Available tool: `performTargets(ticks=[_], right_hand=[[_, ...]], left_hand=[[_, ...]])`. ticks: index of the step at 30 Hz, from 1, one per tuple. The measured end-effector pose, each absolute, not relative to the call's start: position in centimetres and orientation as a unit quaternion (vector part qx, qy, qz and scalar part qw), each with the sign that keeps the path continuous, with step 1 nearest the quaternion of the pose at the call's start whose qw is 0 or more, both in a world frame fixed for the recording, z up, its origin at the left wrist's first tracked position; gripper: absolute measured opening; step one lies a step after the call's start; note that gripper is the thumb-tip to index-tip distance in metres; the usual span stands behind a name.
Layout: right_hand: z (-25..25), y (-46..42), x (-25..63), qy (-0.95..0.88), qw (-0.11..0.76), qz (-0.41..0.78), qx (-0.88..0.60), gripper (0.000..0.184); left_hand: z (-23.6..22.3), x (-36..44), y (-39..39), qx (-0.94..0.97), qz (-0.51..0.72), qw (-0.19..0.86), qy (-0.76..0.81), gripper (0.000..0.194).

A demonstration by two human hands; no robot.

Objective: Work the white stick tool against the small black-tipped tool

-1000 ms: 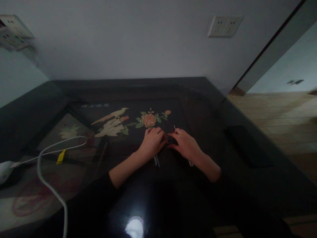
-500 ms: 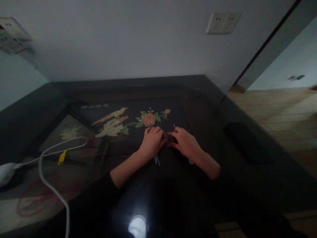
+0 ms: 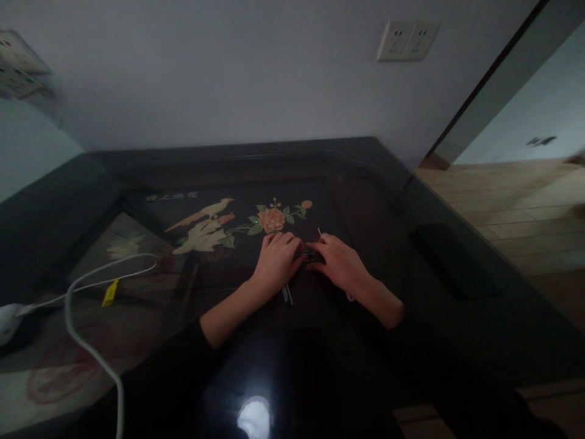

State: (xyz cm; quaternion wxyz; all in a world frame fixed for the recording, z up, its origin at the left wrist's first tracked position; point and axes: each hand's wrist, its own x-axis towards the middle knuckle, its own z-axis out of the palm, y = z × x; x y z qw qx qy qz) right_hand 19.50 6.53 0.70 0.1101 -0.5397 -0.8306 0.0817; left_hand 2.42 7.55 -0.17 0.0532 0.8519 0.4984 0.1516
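Observation:
My left hand (image 3: 276, 262) and my right hand (image 3: 340, 262) meet low over the dark glossy table (image 3: 320, 366). Between their fingertips is a small dark object with pale glints (image 3: 312, 256), pinched from both sides. It is too small and dim for its kind to show. Under my left wrist a pair of thin grey strips (image 3: 287, 295) sticks out. A thin white tip (image 3: 320, 231) shows just beyond my right fingers, and a small white rounded end (image 3: 350, 297) peeks out below the right hand; whether these two join is hidden.
A white cable (image 3: 94, 350) with a yellow tag (image 3: 110, 292) runs from a white adapter (image 3: 8, 320) at the left. A flat black phone-like slab (image 3: 452, 259) lies to the right. A wall with a socket (image 3: 408, 41) bounds the table's far edge.
The view has shifted slightly, so everything sits a little farther left. Both hands keep nearly the same pose around the small dark object.

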Motion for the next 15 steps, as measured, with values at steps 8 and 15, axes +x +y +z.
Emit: performTargets(ticks=[8,15], right_hand=[[0.65,6.51,19.51,-0.829,0.116,0.085,-0.54,0.044],[0.75,6.38,19.46,-0.828,0.118,0.088,-0.542,0.042]], left_hand=[[0.03,2.36,7.52,0.864,0.15,0.036,0.479,0.01],[-0.28,2.21,7.65,0.86,0.165,0.068,0.477,0.009]])
